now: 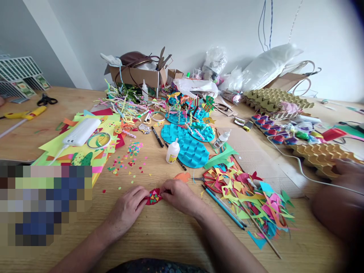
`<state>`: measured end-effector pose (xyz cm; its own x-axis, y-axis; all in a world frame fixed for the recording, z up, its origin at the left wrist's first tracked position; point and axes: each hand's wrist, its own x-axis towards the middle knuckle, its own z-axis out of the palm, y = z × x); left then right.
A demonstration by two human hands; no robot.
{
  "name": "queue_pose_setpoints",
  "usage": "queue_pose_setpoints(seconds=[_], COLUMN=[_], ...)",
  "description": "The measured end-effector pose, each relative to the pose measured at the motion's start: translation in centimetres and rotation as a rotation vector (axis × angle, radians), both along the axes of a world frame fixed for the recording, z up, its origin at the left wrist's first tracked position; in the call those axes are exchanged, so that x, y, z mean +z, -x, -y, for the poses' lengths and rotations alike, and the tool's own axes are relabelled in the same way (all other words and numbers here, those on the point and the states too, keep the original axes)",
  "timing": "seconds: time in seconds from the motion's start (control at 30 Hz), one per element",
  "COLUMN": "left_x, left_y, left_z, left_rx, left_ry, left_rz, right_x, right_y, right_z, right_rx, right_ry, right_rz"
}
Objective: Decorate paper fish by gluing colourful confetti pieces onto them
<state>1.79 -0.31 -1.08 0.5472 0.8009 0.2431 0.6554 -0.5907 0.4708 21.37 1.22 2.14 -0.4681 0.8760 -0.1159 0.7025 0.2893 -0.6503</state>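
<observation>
A small red paper cut-out [154,196] with several bits of coloured paper on it is held low over the wooden table, near the middle. My left hand [133,206] pinches its left end, and my right hand [176,194] has closed fingers at its right end. Just behind my right hand lies an orange paper shape [182,177]. A white glue bottle [172,152] stands upright farther back, in front of a blue textured paper piece [192,149]. Small paper confetti [134,148] is scattered behind my left hand.
Paper scraps [250,185], scissors and pencils [223,206] lie at the right. Coloured sheets [51,146] with a white power strip [82,131] sit at the left. Another person's arm [338,201] reaches an egg tray [315,155]. Boxes and bags line the wall.
</observation>
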Motion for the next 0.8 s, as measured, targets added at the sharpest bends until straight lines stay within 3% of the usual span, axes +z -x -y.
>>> queue_pose_setpoints(seconds=[0.13,0.8], left_x=[0.08,0.48], left_y=[0.0,-0.11], left_z=[-0.03,-0.04], left_rx=[0.003,0.008], left_ry=[0.01,0.007], left_rz=[0.003,-0.001], right_x=[0.1,0.07], right_y=[0.21,0.33], right_z=[0.04,0.09], right_rx=[-0.029,-0.037], right_ry=[-0.019,0.009], right_rz=[0.084,0.018])
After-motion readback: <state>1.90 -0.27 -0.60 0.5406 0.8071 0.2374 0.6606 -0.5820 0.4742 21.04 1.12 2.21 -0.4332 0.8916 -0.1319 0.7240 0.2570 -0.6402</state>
